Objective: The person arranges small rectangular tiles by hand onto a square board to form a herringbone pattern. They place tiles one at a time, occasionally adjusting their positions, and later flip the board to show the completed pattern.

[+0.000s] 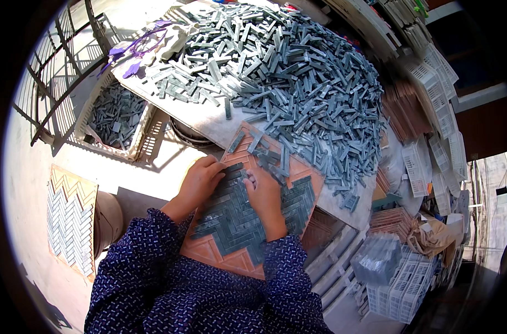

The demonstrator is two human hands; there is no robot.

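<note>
An orange-brown moulded tray (213, 254) with a herringbone pattern lies in front of me, tilted, its middle filled with dark grey-green stone tile strips (225, 217). My left hand (200, 179) is at the tray's left side, fingers curled together, with the tips at the end of one dark strip (233, 167). Over the middle of the pattern, my right hand (263, 195) is closed with its fingers bent inward; whatever they hold is hidden. Several loose strips (273, 161) lie on the tray's far part, just beyond my right hand.
A large heap of tile strips (298, 83) covers the table (209, 123) beyond the tray. At left stand a plastic crate (139, 139) of tile pieces and a second filled tray (69, 222) by a bucket (107, 217). Stacked white crates (401, 289) and brown trays (406, 108) line the right.
</note>
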